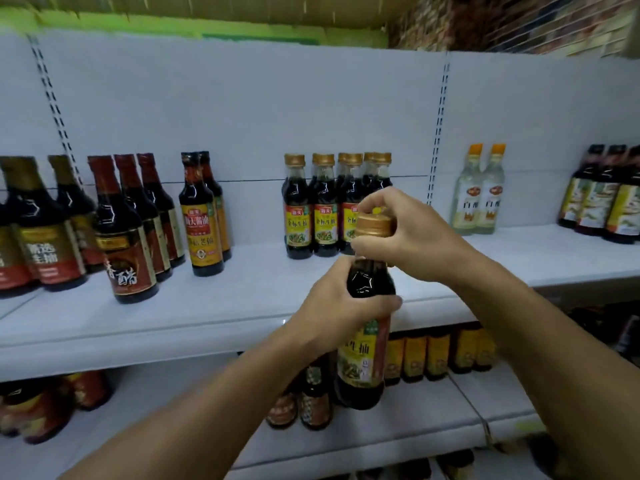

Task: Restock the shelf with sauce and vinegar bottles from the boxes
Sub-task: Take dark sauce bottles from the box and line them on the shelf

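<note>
Upright, cap up, the sauce bottle (367, 327) sits between both hands.

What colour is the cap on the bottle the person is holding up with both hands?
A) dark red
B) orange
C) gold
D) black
C: the held bottle has a gold cap, pinched by the right hand, while the left hand grips the bottle's shoulder; it matches the gold-capped bottles standing on the shelf behind it.
</note>
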A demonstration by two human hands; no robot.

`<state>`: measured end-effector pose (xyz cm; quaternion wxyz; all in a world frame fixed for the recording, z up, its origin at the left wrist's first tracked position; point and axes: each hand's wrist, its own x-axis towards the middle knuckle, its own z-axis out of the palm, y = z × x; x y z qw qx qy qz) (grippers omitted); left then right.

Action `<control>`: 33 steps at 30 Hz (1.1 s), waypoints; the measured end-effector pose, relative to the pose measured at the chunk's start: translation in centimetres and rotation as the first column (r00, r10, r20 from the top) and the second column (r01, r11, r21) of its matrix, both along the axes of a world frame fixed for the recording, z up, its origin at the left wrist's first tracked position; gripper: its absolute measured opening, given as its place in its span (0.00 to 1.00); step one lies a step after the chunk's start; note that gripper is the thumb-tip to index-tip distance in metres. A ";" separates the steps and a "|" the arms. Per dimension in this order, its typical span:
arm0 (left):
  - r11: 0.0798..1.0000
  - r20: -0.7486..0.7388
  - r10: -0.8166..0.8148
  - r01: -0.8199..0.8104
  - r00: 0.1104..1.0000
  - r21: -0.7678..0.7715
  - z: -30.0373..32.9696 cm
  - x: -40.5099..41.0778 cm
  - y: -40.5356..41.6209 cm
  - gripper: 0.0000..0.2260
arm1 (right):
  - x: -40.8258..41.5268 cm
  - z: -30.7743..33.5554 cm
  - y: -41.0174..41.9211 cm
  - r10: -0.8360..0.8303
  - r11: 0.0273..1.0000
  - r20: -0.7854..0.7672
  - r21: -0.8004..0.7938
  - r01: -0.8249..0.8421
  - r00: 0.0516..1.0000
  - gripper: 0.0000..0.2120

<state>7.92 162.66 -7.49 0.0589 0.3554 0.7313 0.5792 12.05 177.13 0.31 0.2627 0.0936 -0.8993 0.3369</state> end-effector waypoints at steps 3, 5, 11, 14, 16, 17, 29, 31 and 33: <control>0.996 0.038 -0.056 0.053 0.998 0.073 2.2 -0.4 -0.1 0.24 | -0.9 2.2 0.4 0.030 0.998 -0.024 -0.049 -0.032 0.999 0.21; 0.993 0.068 -0.075 0.068 0.995 0.098 3.1 -1.0 -0.2 0.25 | -1.4 3.4 0.7 0.049 0.994 -0.036 -0.095 -0.052 0.998 0.20; 0.997 0.107 -0.058 0.051 0.993 0.065 3.6 -2.9 -0.4 0.22 | -3.5 5.9 1.1 0.109 0.983 -0.060 -0.143 -0.116 0.992 0.16; 0.999 0.121 -0.004 0.000 0.993 0.034 3.4 -3.7 -0.4 0.21 | -5.0 6.4 1.3 0.119 0.981 -0.050 -0.148 -0.125 0.992 0.17; 0.998 0.116 0.042 -0.046 0.992 0.037 3.4 -4.5 -0.4 0.20 | -6.3 6.3 1.2 0.124 0.979 -0.042 -0.160 -0.129 0.991 0.18; 0.997 0.109 0.063 -0.068 0.992 0.040 3.4 -4.9 -0.3 0.20 | -6.9 6.1 1.2 0.121 0.978 -0.046 -0.168 -0.127 0.992 0.18; 0.941 -0.003 0.316 -0.312 0.949 0.132 3.3 -11.7 1.6 0.23 | -13.0 2.2 0.3 0.169 0.931 0.042 -0.334 -0.145 0.985 0.21; 0.929 0.014 0.344 -0.342 0.939 0.143 3.0 -12.4 1.8 0.24 | -13.7 1.2 0.0 0.168 0.937 0.118 -0.328 -0.121 0.979 0.31; 0.921 0.020 0.365 -0.365 0.931 0.139 2.5 -13.0 1.9 0.24 | -14.5 0.1 -0.2 0.137 0.957 0.142 -0.274 -0.094 0.980 0.40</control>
